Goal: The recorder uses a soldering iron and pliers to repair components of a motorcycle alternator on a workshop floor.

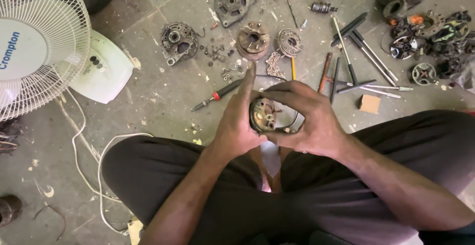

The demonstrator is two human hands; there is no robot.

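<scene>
Rusty round motor part [263, 115] sits clamped between both hands above the lap: left hand [237, 124] cups it, forefinger raised; right hand [309, 119] apparently arches over. Beyond it, tools crowd the floor [163, 96].

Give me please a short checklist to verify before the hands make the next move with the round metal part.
1. Round metal part held by both hands: ok.
2. Left hand grip on its side: ok.
3. Right hand fingers over its top: ok.
4. Screwdriver lying on the floor within reach: ok.
5. Loose screws kept together: not ok, scattered.
6. Inside condition of the part: cannot tell.
</scene>
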